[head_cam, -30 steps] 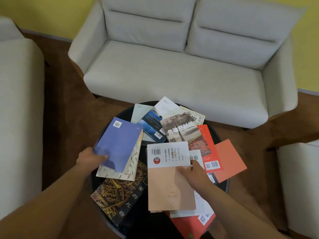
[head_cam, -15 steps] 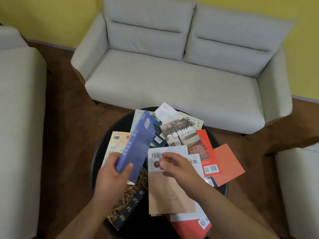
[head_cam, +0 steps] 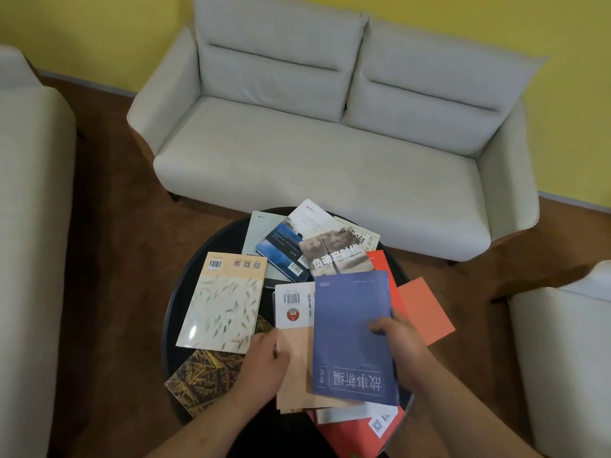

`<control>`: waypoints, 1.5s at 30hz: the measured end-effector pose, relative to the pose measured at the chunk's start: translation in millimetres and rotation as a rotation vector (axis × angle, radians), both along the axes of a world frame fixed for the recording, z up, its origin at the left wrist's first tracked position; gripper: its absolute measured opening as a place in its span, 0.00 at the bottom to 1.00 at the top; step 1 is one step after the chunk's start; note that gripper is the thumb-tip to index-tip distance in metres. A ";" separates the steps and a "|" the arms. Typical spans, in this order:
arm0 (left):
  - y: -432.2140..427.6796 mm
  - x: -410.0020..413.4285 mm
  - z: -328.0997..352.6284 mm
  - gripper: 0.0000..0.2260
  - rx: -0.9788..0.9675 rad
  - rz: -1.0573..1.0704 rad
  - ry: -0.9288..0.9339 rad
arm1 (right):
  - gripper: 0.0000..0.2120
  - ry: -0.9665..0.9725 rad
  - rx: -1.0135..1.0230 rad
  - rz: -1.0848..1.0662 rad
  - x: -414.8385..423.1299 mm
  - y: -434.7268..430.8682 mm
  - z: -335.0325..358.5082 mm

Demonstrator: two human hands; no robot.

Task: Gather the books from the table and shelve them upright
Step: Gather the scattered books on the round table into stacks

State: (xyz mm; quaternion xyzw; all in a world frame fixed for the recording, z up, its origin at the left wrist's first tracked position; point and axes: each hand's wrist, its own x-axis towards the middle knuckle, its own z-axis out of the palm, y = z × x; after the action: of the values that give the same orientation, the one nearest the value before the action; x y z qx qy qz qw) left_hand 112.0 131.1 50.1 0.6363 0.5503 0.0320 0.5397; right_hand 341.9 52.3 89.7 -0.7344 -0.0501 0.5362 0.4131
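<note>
Resting under right grip (head_cam: pixel 401 350): blue book (head_cam: pixel 352 332)

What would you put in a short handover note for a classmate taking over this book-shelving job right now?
Right hand: holding the blue book, laid on the peach-and-white book.
Left hand: fingers on that peach book's left edge.
Round black table: other books lie flat, including the feather-pattern book, straw-cover book and orange book.
Done: stacking barely begun.
Left: gather all, shelve upright; no shelf in view.

Violet-blue book (head_cam: pixel 350 328) with white lettering; cream book (head_cam: pixel 224 305) patterned with feathery flecks; orange-red book (head_cam: pixel 426 309); black round surface (head_cam: pixel 185 292); pale grey sofa (head_cam: pixel 314 153); yellow wall (head_cam: pixel 99 31).
</note>
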 end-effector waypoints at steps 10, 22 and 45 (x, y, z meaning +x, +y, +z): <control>7.7 15.5 -8.6 0.16 -0.275 0.277 -0.138 | 0.09 -0.049 -0.004 0.111 0.3 -3.9 -25.6; 10.1 15.1 -27.4 0.08 -0.174 0.265 -0.089 | 0.18 -0.352 -0.098 0.372 -18.6 11.5 -40.7; 98.1 -87.0 -60.5 0.27 0.179 0.263 0.511 | 0.37 -0.425 -0.004 0.349 -39.1 11.4 -86.1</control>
State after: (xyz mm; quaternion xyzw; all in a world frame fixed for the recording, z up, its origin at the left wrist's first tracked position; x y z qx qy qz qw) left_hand 24.9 229.1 -10.4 0.5919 0.7411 -0.0113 0.3166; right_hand 302.8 63.7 3.6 -0.8115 -0.2606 0.4332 0.2932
